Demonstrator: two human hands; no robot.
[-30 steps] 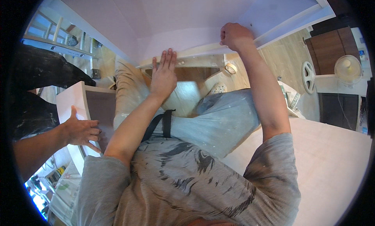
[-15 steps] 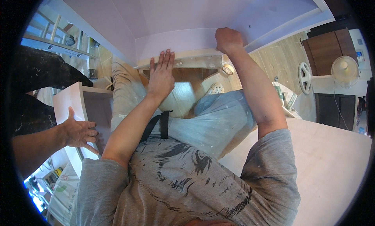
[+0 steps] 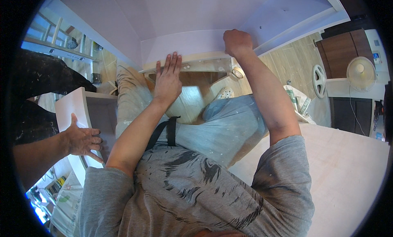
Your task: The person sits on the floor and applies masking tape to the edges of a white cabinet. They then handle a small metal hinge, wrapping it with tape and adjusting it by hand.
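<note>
In front of me a large white cabinet box (image 3: pixel 180 38) faces me with its inside showing. My left hand (image 3: pixel 168 80) lies flat on its near lower edge, fingers stretched out. Farther right, my right hand (image 3: pixel 238 42) is closed in a fist against the lower board, close to the right corner. Whatever the fist holds, if anything, is hidden. Below the cabinet edge and between the two hands hangs a narrow wooden rail (image 3: pixel 206 66). A roll of tape (image 3: pixel 237 72) is beside the rail, under my right wrist.
At left, another person's hand (image 3: pixel 84 142) spreads its fingers beside a smaller white box (image 3: pixel 70 106). A ladder (image 3: pixel 61 49) lies behind that person's dark trousers. A broad pale board (image 3: pixel 348 167) is at my right. Beyond stand a fan (image 3: pixel 361 73) and a brown cabinet (image 3: pixel 344 53).
My right fist has shifted very slightly left. My left hand stays flat on the cabinet edge, and the other person's hand has barely moved.
</note>
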